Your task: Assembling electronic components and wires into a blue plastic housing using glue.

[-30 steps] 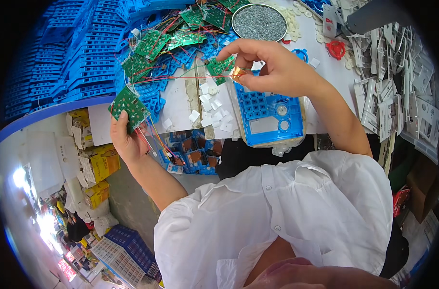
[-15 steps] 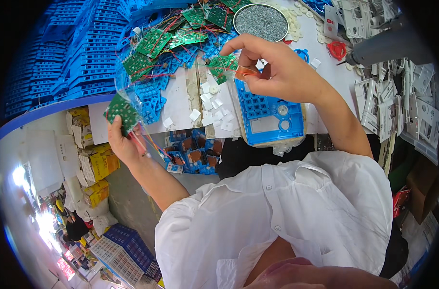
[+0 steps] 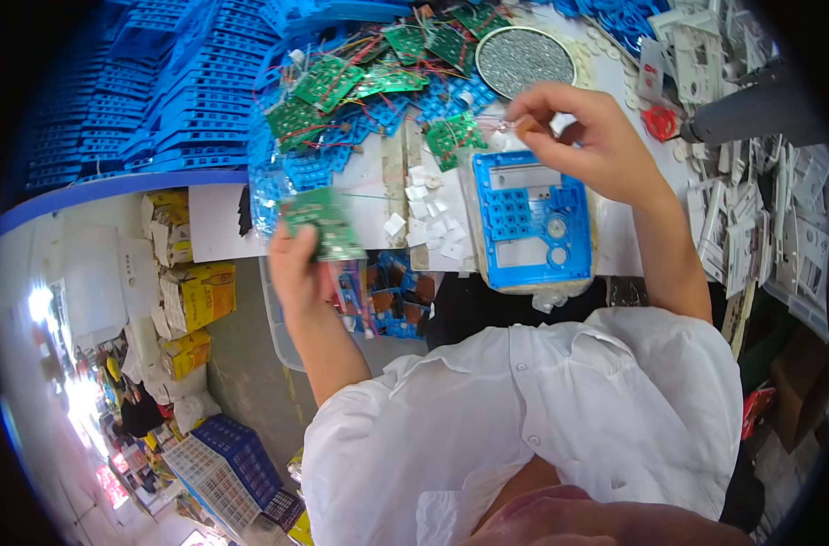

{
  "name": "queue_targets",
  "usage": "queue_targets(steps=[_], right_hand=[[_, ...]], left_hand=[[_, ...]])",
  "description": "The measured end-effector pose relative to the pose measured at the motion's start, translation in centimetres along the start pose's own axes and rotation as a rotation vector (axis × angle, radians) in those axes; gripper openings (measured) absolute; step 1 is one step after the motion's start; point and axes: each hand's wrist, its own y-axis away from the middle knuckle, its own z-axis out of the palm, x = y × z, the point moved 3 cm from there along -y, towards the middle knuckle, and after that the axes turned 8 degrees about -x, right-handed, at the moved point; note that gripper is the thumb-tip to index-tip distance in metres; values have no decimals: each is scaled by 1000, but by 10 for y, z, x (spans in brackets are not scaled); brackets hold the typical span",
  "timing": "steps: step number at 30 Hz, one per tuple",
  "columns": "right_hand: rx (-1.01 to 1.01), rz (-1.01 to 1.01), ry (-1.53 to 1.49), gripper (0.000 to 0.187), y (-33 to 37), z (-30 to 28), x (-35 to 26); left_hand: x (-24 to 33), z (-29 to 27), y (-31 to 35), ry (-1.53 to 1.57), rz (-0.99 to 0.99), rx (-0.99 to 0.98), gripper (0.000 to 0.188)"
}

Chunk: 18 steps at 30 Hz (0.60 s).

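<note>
My left hand (image 3: 298, 273) grips the edge of a green circuit board (image 3: 323, 221), which is blurred by motion. Coloured wires dangle below that board. Over the top of a blue plastic housing (image 3: 496, 259), my right hand (image 3: 589, 136) pinches a small orange-brown piece (image 3: 526, 126). Thin wires run from near those fingertips toward a second green board (image 3: 452, 136) lying on the table left of the housing. The open housing shows a block of square key holes and round openings. Small white square pieces (image 3: 419, 209) lie scattered to its left.
Stacked blue plastic parts (image 3: 205, 91) fill the far left. More wired green boards (image 3: 328, 84) are heaped behind, beside a round tray of small metal pieces (image 3: 526, 62). A dark grey tool (image 3: 751, 114) juts in at right, above white plastic parts (image 3: 733, 223).
My left hand has swung right with its circuit board, now nearer the white pieces. My right hand has shifted slightly right, still pinching the orange-brown piece. The whole view has moved a little.
</note>
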Motion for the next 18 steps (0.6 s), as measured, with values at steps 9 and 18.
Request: queue_targets(steps=[9, 18], right_hand=[[123, 173, -79, 20, 21, -24, 17], [108, 207, -124, 15, 16, -20, 27]], left_hand=[[-33, 34, -28, -1328, -244, -291, 28], [5, 36, -76, -1260, -128, -121, 26]])
